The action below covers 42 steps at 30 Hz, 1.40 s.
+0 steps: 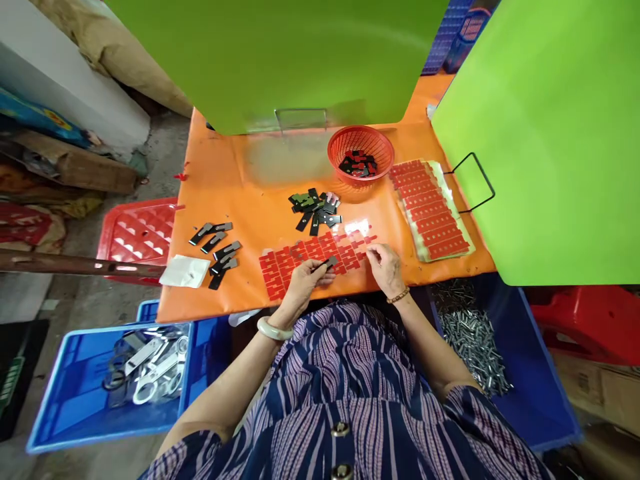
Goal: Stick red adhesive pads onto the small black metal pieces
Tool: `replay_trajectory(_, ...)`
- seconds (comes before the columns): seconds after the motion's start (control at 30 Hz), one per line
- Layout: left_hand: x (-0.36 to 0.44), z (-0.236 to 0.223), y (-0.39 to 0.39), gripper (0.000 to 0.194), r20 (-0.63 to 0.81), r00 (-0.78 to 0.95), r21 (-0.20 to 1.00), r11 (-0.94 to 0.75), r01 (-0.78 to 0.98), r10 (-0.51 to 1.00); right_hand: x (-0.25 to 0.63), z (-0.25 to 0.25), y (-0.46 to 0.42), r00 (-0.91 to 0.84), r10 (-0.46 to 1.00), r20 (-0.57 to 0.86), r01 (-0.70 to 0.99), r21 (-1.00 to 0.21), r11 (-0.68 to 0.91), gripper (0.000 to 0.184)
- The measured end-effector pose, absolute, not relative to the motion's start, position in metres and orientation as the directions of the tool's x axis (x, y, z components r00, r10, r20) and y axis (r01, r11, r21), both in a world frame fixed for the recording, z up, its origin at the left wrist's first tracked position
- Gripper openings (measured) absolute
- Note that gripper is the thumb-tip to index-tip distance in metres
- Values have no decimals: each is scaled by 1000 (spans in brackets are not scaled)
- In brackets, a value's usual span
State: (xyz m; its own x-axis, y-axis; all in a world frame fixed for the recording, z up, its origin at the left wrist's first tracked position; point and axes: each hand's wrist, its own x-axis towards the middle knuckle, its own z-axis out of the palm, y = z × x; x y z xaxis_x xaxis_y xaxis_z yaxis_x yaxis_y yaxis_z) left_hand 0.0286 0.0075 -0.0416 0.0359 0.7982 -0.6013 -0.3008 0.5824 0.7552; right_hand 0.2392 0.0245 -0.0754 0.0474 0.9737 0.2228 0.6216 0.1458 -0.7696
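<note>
My left hand (303, 283) grips a small flat black piece with a grey end (327, 264), over a sheet of red die-cut stickers (275, 275) on the orange table. At the sheet's right end, my right hand (384, 267) has its thumb and forefinger pinched together by a red sticker edge; whether something is between the fingertips is too small to make out. Just beyond the sheet lies a heap of black pieces (315, 212). More black pieces with grey ends (220, 250) lie loosely at the left of the table.
A red plastic basket (334, 157) contains black and red pieces. Right of it lies a stack of red sticker sheets (437, 220). Green panels (300, 60) rise at the back and right. Blue bins (60, 393) flank me, one holding metal pins (470, 340). A white paper (185, 271) lies left.
</note>
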Motion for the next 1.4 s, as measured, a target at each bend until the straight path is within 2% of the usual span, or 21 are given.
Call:
replay_trajectory(0.37,43,-56,21,11,-608,-36,757,565,-327,793,235,-80,45,-51,971,233,639,-739,211,12)
replay_trajectory(0.63,39,-61,18,16,-577,9,768,546,-333,817,218,-80,3,-79,974,212,761,-618,196,16)
replay_trajectory(0.87,41,-61,15,16,-539,-6,800,509,-318,843,215,-78,6,-62,986,158,769,-623,148,16)
replay_trajectory(0.97,42,-60,14,12,-543,-16,796,509,-327,839,215,-78,4,-51,978,204,750,-639,172,12)
replay_trajectory(1.1,44,-58,13,12,-554,-28,789,514,-336,832,212,-81,-3,-42,958,282,708,-668,228,18)
replay_trajectory(1.4,43,-61,10,13,-509,-20,819,477,-319,861,210,-80,0,-55,960,275,700,-675,234,16)
